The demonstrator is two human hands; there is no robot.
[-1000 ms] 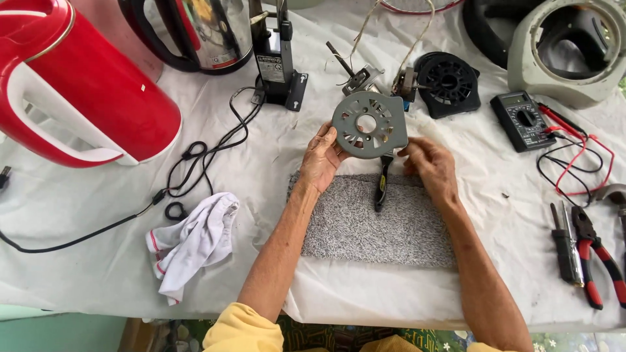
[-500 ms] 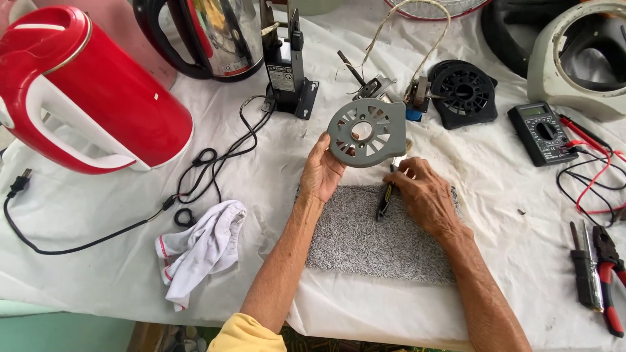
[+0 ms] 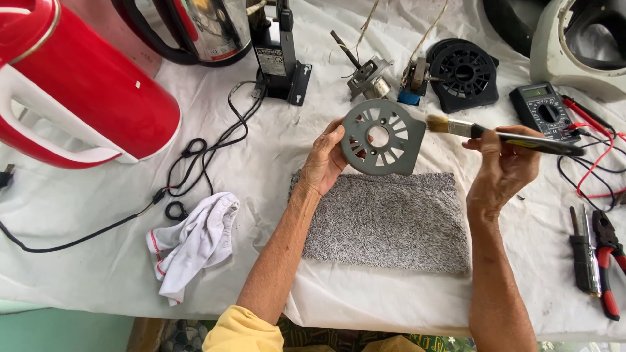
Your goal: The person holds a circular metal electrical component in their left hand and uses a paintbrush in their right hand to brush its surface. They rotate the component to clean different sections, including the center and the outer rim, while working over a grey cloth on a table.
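Left hand (image 3: 326, 160): closed on the edge of the grey slotted plate (image 3: 380, 137), held up above the grey mat (image 3: 391, 221).
Right hand (image 3: 505, 166): gripping a paintbrush (image 3: 502, 133) — bristles just beside the plate's right edge, apparently not touching.
Progress: brushing seems barely begun — the plate face looks unbrushed.

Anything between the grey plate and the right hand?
Head view: only the brush, bristles beside the grey plate, handle in the right hand.
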